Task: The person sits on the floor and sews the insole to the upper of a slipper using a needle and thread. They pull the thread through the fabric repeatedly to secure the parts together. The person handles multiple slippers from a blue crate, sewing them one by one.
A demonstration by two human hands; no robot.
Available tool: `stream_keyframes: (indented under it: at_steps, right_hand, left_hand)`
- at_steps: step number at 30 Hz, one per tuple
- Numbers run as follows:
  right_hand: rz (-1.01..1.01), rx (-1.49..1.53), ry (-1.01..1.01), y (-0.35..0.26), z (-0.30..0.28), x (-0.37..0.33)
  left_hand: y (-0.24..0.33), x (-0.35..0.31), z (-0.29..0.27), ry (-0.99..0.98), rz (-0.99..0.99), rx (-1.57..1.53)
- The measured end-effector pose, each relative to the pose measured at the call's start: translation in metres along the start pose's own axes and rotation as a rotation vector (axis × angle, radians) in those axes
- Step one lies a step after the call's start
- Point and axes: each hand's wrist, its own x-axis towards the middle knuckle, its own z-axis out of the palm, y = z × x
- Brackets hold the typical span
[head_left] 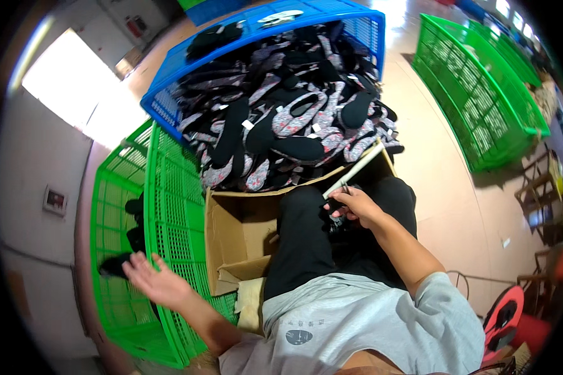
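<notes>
My left hand (153,281) reaches out over a green plastic crate (120,315) at the left, its fingers stretched and spread. Just beyond the fingertips is a black shoe-like piece (111,266); whether they touch cannot be made out. Above my lap, my right hand (355,206) is closed around a small dark tool (344,187) with a thin tip poking up past the fingers. Ahead of my knees a big heap of black and grey-pink patterned slippers (300,115) spills from a blue crate (159,106), several with small white tags.
An open cardboard box (225,219) stands against my knees below the heap, with a pale strip (360,167) along its right side. Another green crate (475,100) is on the floor at the right, near wooden stools (541,187). A wall (34,187) runs along the left.
</notes>
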Motion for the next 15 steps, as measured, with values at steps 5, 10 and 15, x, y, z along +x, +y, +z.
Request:
stream_keyframes:
  at_steps: [5, 10, 15]
  right_hand:
    - [0.015, -0.019, -0.023, 0.006, 0.000, 0.006]
    - [0.005, 0.022, -0.010, 0.008, -0.002, 0.006]
    - [-0.010, 0.021, -0.012, 0.005, 0.001, 0.005]
  left_hand:
    - [0.067, -0.064, 0.092, 0.668, 1.284, 0.961]
    - [0.128, -0.128, 0.170, 1.627, 0.172, 1.531]
    - [0.132, -0.139, 0.142, 1.199, 0.825, 1.680]
